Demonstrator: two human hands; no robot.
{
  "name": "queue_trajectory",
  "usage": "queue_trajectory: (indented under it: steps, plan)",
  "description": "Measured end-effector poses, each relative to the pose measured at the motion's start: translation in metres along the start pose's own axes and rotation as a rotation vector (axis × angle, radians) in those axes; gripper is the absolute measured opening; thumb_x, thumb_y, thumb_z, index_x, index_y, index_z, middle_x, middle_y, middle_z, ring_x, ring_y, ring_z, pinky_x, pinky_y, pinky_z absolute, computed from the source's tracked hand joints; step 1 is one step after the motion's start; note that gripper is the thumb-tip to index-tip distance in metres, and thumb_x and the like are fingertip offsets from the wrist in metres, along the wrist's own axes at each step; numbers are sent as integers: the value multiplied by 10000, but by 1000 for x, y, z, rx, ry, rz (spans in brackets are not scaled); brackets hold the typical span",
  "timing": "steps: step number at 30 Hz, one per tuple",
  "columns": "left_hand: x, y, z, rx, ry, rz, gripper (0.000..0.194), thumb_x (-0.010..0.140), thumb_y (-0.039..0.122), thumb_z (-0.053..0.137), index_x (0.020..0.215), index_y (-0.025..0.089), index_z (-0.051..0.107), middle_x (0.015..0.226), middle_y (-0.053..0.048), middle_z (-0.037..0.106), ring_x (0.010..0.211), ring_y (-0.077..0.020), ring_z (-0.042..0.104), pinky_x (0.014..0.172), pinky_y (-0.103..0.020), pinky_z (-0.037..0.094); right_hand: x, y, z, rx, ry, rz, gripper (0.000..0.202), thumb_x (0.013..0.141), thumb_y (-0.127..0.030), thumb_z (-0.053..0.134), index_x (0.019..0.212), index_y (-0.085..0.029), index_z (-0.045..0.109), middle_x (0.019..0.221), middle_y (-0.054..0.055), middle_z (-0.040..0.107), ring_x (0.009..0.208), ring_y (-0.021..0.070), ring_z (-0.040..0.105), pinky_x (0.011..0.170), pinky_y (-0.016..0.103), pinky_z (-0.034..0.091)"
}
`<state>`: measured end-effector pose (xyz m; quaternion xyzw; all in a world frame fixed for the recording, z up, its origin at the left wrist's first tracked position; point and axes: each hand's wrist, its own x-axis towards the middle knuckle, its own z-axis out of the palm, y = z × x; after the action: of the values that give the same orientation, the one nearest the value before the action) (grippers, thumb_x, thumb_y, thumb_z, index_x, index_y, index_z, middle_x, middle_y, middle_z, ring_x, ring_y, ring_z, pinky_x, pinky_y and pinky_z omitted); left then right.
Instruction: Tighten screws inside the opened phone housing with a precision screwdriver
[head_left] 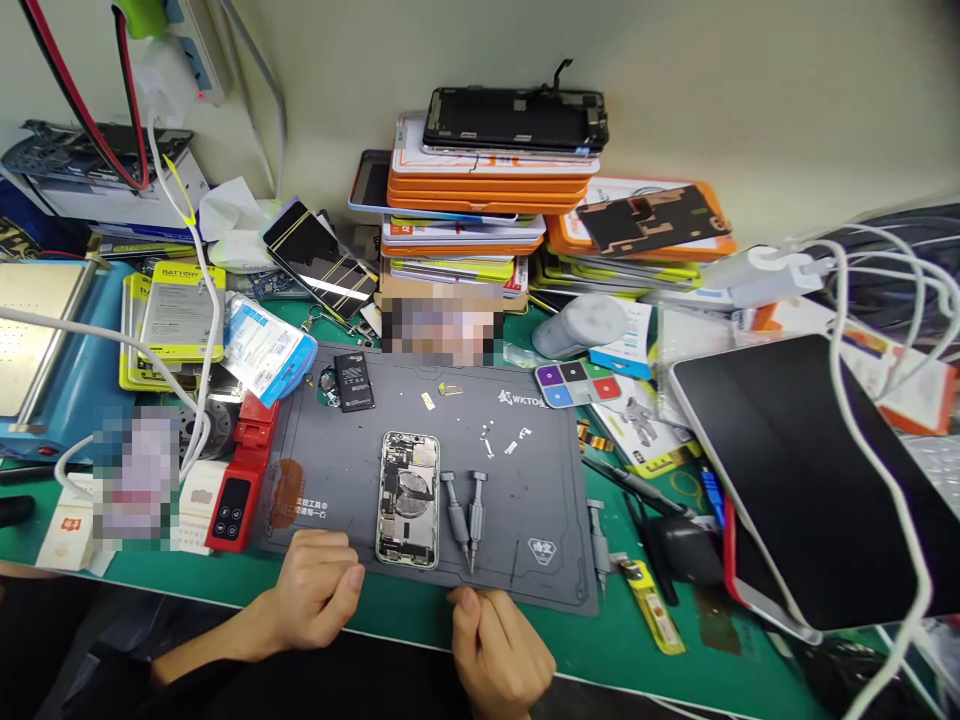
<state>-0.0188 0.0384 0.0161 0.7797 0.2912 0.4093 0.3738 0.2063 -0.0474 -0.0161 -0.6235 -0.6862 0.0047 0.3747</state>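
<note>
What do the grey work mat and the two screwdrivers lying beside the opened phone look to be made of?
The grey mat: probably silicone or rubber, matte with moulded recesses and printed markings. The two screwdrivers: likely metal, with a dull silver sheen and ribbed grips. The opened phone beside them shows a shiny metallic frame.

Place: a phone repair workshop, with one crowded bench against a plain wall.
Work surface: a grey repair mat (517,520) lies on the green table (622,640).
Opened device: a phone with its back off (408,498) lies on the mat, insides showing.
Tools: two small screwdrivers (465,505) lie beside it.
Spare parts: stacked screen boxes (480,200), a loose display panel (516,120), battery packs (182,310).
Equipment: a blue heating plate (45,350) and white charging cables (870,400).
</note>
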Motion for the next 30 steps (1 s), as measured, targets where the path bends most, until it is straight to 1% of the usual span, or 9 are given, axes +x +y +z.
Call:
queue_trajectory:
  steps: [6, 11, 16, 20, 21, 23, 25, 27, 30]
  plan:
    - [2, 0, 0, 8, -7, 0, 315, 1053, -2, 384, 802, 145, 262, 674, -2, 283, 588, -163, 224, 612, -316, 125, -2, 0, 2, -16, 4, 2, 192, 989, 3, 593, 898, -164, 574, 726, 9, 571, 653, 137, 466, 656, 304, 339]
    - [0, 1, 1, 27, -11, 0, 327, 1052, 3, 388, 784, 143, 263, 669, -2, 281, 586, -163, 218, 606, -322, 124, -4, 1, 1, -21, -1, -2, 194, 1004, -29, 599, 873, -167, 565, 717, 11, 568, 651, 143, 466, 656, 312, 332]
    - [-4, 0, 3, 23, 0, -9, 347, 1071, 12, 403, 773, 136, 276, 661, 1, 301, 586, -160, 221, 606, -321, 133, -1, 1, 2, -32, 17, -14, 198, 986, 1, 602, 882, -163, 563, 719, 7, 561, 653, 136, 453, 657, 300, 334]
    - [-4, -1, 4, 25, 9, -7, 353, 1079, 17, 405, 771, 135, 277, 662, 1, 305, 588, -158, 223, 609, -321, 137, -4, 2, 3, 27, 7, -23, 183, 977, 20, 592, 912, -151, 596, 761, 21, 611, 684, 132, 501, 677, 295, 361]
    - [-4, -1, 4, 27, 10, -11, 357, 1082, 20, 404, 769, 134, 277, 661, 1, 305, 589, -158, 224, 608, -321, 139, -5, 3, 1, 62, -11, -31, 174, 997, 10, 563, 939, -147, 611, 786, 28, 628, 705, 129, 523, 690, 288, 379]
    - [-4, -1, 3, 30, 0, -28, 368, 1101, 34, 403, 767, 132, 282, 663, 3, 313, 590, -156, 230, 605, -319, 152, -4, 6, -5, 156, -73, -57, 202, 1079, -67, 462, 999, -145, 630, 835, 41, 650, 755, 120, 572, 713, 271, 422]
    - [-4, -1, 4, 32, -17, -53, 385, 1134, 68, 397, 768, 129, 294, 667, 6, 330, 593, -154, 242, 605, -321, 167, 1, 11, -15, 242, -143, -87, 341, 1165, -210, 323, 1051, -152, 640, 879, 51, 667, 812, 106, 616, 727, 246, 464]
    - [-4, -2, 4, 36, -26, -68, 406, 1159, 105, 398, 765, 127, 302, 667, 7, 342, 595, -154, 250, 606, -324, 178, 10, 17, -25, 253, -182, -128, 445, 1192, -342, 261, 1132, -154, 660, 961, 70, 693, 890, 102, 649, 764, 227, 495]
    - [-4, -2, 4, 45, -33, -69, 421, 1165, 119, 399, 754, 127, 312, 663, 7, 347, 594, -157, 258, 606, -326, 183, 31, 26, -33, 202, -153, -170, 481, 1190, -384, 256, 1194, -142, 671, 1015, 99, 693, 951, 123, 654, 816, 243, 505]
